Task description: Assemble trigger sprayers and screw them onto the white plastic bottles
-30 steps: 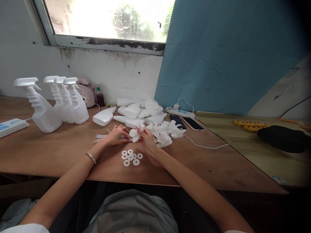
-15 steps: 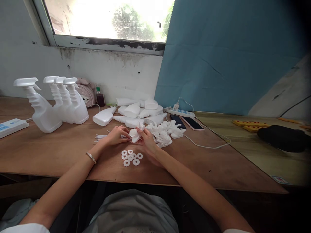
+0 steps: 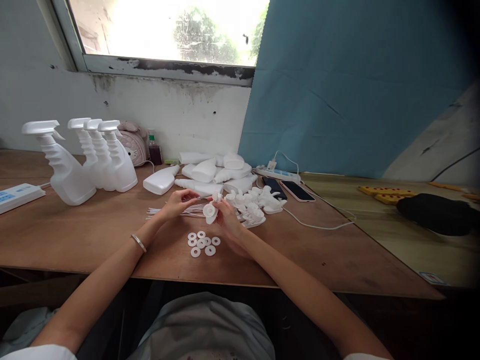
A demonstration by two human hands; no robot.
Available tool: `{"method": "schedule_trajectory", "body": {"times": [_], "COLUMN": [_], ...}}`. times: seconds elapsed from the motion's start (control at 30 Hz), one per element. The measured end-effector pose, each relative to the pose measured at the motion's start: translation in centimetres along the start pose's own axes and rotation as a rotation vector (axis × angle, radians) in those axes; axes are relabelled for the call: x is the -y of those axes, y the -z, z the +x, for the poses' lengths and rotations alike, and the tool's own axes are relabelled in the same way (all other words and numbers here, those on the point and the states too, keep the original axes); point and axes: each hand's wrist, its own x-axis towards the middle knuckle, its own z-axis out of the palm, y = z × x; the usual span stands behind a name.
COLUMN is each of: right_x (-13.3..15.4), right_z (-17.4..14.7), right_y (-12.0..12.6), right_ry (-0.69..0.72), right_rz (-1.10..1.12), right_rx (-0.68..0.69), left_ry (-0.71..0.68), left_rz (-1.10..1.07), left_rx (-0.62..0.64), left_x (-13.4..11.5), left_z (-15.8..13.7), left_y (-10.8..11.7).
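Note:
In my right hand (image 3: 228, 216) is a white trigger spray head (image 3: 210, 212), its round collar facing me. My left hand (image 3: 180, 204) is just left of it, thumb and fingertips pinched on what looks like the end of a thin white tube. A bundle of thin white tubes (image 3: 193, 210) lies on the table under and beside that hand. Nearer me is a small group of flat white ring washers (image 3: 201, 243). More white spray heads (image 3: 253, 206) are piled right beside my right hand.
Several white spray bottles with heads fitted (image 3: 71, 170) stand at the left. Headless white bottles (image 3: 204, 171) lie heaped at the back. Two phones (image 3: 298, 191), a power strip (image 3: 283, 174) and a white cable (image 3: 322, 227) are at the right. A pink bag (image 3: 133, 147) sits by the wall.
My left hand has risen off the tube bundle with its fingertips pinched. In my right hand the spray head has turned so its collar faces me more.

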Motion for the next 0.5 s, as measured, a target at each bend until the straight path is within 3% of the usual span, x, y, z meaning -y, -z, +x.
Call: {"method": "schedule_trajectory", "body": {"times": [0.2, 0.5], "right_x": [0.1, -0.1], "right_z": [-0.1, 0.2], "right_y": [-0.1, 0.1], "right_ry": [-0.018, -0.099], "right_rz": [0.008, 0.032], "right_rx": [-0.004, 0.012], "left_ry": [0.122, 0.142], "left_rz": [-0.205, -0.36], "left_rx": [-0.045, -0.054], "left_x": [-0.4, -1.3], "left_z": [0.2, -0.1], "left_y": [0.2, 0.3]}}
